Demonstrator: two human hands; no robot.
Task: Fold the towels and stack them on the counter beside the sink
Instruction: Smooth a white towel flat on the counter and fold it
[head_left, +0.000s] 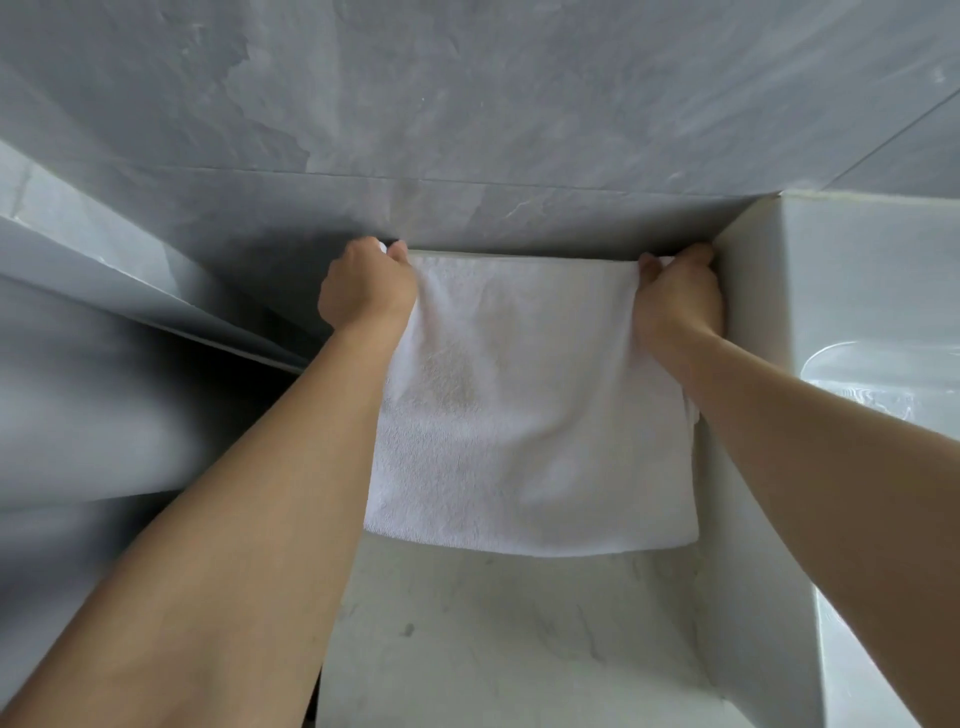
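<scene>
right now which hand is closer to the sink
Right. The right hand grips the towel corner right beside the sink wall; the left hand holds the opposite corner, a full towel width away.

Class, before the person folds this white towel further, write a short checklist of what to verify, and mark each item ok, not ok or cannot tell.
1. Left hand grips the towel's far corner: ok.
2. Right hand grips the other far corner: ok.
3. Far edge runs straight between the hands, along the wall: ok.
4. Towel lies smooth, without big creases: ok.
5. Bare counter shows in front for folding: ok.
6. Earlier folded towels stacked nearby: cannot tell, none in view.
</scene>
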